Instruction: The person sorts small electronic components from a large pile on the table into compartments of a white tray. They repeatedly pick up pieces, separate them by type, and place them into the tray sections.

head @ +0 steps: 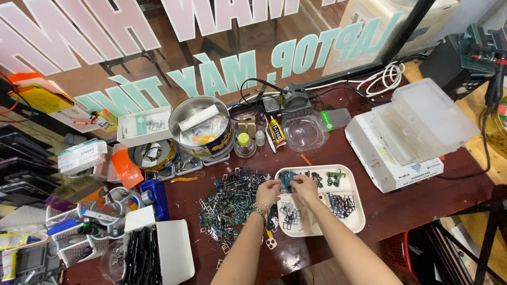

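The left hand point(268, 191) and the right hand point(304, 186) are close together, almost touching, with fingers curled in tight. Both pinch at a small bluish metal part point(286, 181) held between them, right over the top edge of a white tray point(357, 217). The left wrist wears a beaded bracelet point(260, 209). Under and just past the right hand, the tray holds little groups of tiny parts: green ones point(335, 178) far from the hand, dark frames point(341, 205) to the side, and pale frames point(289, 215) near the wrists. Just beside the left hand lies a big messy pile of small metal frames point(229, 203) on the dark red table point(417, 203). Further out on the left-hand side sits a white box of black pieces point(145, 256) and a blue box point(157, 198). Beyond the hands stand a round tin point(203, 128) full of packets, a small bottle with a yellow cap point(244, 145) and a clear plastic bowl point(304, 132). Well off to the right-hand side is a white machine point(388, 158) with clear plastic boxes point(428, 119) on top.
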